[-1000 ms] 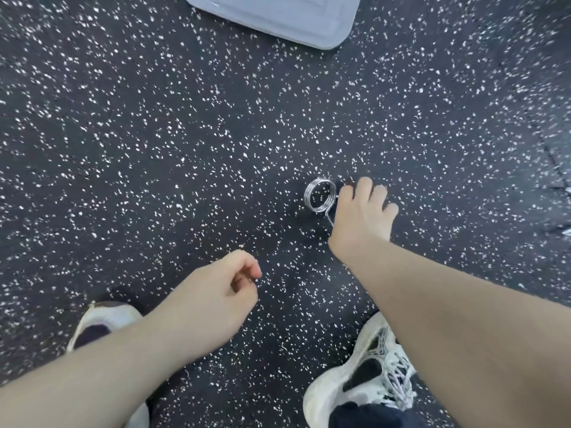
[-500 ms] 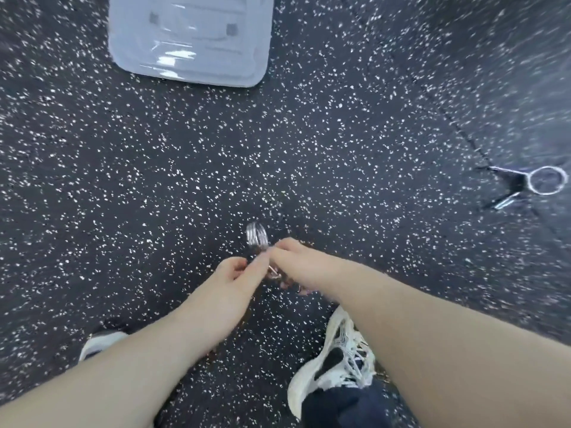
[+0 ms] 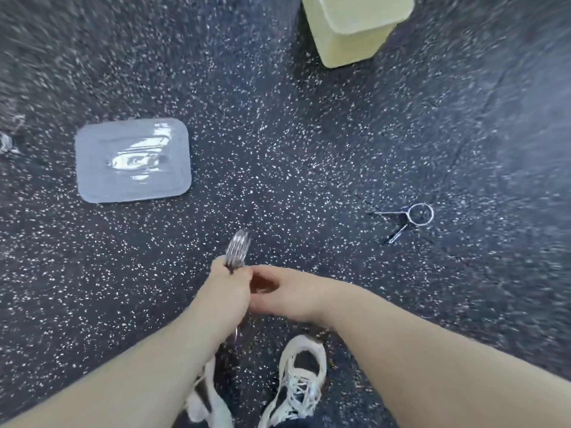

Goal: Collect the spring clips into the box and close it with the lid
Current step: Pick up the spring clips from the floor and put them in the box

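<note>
Since a moment ago the coiled silver spring clip [image 3: 237, 252] passed into my left hand [image 3: 227, 296], whose grip pinches it; my right hand [image 3: 279, 293] curls loosely beside. Pale yellow plastic box [image 3: 355, 29] at one o'clock, translucent grey lid [image 3: 133, 160] at ten, second wire clip [image 3: 408, 219] at three.

Both forearms [image 3: 417, 350] were bare — no sleeves. The shoes [image 3: 301, 381] were white lace-up trainers with dark panels, above perhaps dark trouser hems.
</note>
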`<state>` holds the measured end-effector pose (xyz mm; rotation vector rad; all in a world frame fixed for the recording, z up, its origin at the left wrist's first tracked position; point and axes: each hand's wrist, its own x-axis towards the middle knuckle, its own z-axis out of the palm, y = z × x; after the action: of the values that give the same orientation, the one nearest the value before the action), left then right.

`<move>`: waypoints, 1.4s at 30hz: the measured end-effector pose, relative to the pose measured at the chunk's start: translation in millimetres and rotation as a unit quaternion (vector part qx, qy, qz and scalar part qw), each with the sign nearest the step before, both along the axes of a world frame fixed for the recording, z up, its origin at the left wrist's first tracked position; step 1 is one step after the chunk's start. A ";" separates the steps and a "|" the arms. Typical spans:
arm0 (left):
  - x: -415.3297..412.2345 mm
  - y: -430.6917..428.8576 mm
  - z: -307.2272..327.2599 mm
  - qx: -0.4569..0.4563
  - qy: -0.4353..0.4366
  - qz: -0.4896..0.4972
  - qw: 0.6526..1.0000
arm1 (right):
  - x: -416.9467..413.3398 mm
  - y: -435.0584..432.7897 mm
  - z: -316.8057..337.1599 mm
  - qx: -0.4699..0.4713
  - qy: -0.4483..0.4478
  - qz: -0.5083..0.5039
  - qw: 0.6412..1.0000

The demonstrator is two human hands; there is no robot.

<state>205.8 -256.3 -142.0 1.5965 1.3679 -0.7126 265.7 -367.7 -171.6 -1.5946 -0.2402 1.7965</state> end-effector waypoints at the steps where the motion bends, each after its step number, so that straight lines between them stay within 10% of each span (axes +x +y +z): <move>1: 10.5 -1.7 -2.8 0.012 -0.001 -0.018 1.000 | 11.3 -7.0 1.9 -0.015 0.010 -0.023 1.000; 9: 98.4 -9.4 -3.1 -0.029 -0.021 -0.170 0.985 | 73.8 -81.0 -33.3 -0.299 -0.102 -0.180 0.932; 20: 173.5 -14.4 -27.9 -0.010 -0.025 -0.363 0.931 | 120.0 -163.8 -84.7 -0.431 -0.031 -0.337 0.836; 36: 146.6 -82.6 -136.1 -0.037 0.045 -0.315 0.947 | 149.3 -221.8 -236.2 -0.514 -0.150 -0.211 0.818; 42: 176.2 -110.2 -122.4 -0.050 0.019 -0.295 0.954 | 151.5 -227.0 -211.3 -0.388 -0.172 -0.231 0.875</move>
<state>382.1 -366.4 -264.3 1.9304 0.8514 -1.1473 417.3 -594.7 -383.0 -2.2719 0.7475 1.2646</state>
